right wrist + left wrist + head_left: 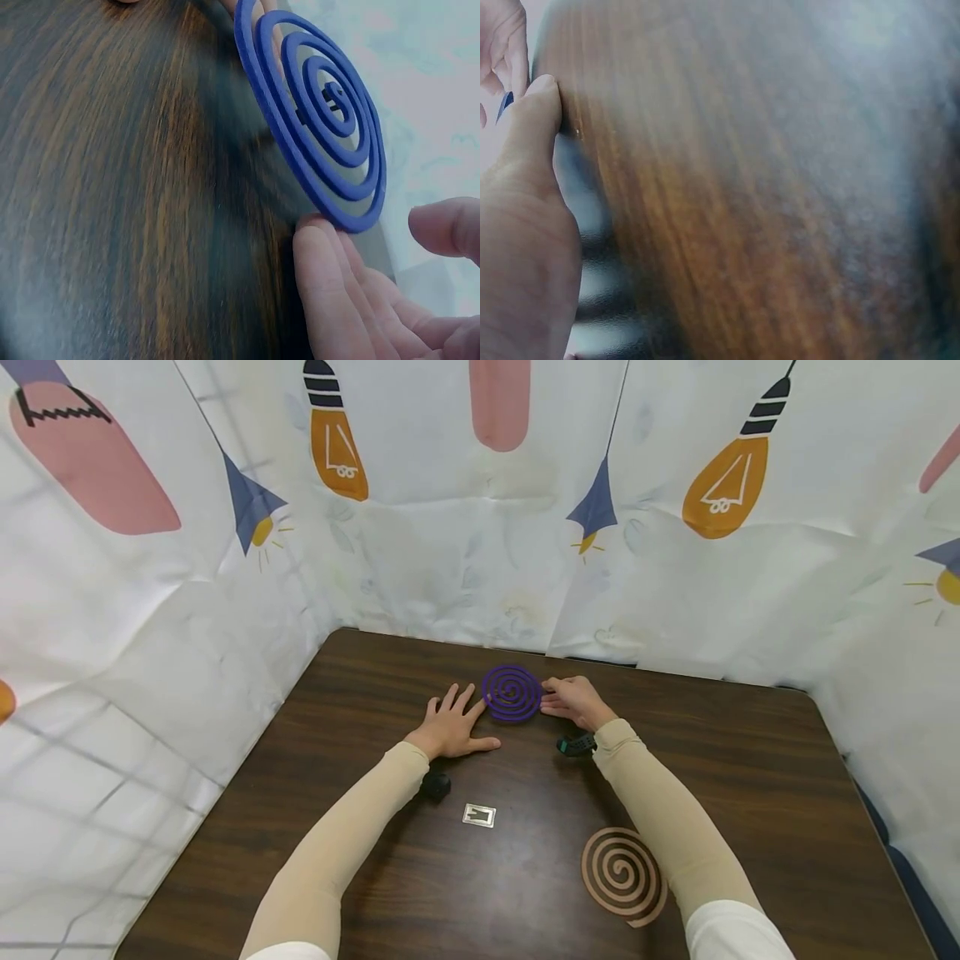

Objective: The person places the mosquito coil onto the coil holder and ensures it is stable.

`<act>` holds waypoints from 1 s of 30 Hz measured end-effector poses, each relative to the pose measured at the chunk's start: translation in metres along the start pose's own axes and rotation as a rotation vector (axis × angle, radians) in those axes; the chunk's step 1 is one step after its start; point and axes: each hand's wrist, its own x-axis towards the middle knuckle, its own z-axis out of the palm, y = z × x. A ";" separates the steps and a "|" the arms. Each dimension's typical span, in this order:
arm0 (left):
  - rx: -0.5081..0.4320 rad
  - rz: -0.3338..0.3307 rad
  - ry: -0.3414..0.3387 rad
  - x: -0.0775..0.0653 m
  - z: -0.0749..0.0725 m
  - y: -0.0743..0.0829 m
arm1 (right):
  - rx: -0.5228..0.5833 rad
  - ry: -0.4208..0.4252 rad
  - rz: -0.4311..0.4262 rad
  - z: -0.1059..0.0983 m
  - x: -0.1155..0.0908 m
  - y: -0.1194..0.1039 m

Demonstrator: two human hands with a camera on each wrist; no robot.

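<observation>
A purple mosquito coil (512, 693) sits between my two hands toward the back of the table. My left hand (450, 727) has its fingers spread, with a fingertip at the coil's left edge. From the right, my right hand (576, 700) reaches the coil's other edge. In the right wrist view the coil (264, 52) meets the fingertips (315, 236), while the thumb stands apart from it. The left wrist view shows the left thumb (536, 120) and a small blue bit of the coil (505, 103); the rest is out of frame.
A brown mosquito coil (619, 875) lies near the right forearm. A small metal coil stand (479, 815) lies flat at mid-table. Dark wrist devices sit under the left wrist (436, 786) and right wrist (576, 744). Patterned white sheets (465, 568) hang behind the wooden table (750, 760).
</observation>
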 end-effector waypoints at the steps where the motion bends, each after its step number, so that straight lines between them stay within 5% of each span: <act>1: -0.001 0.000 0.002 -0.001 0.000 0.000 | -0.002 0.000 0.000 -0.001 -0.002 0.000; 30: 0.007 0.004 -0.009 -0.004 -0.007 0.004 | -0.049 -0.055 -0.060 -0.046 -0.033 0.008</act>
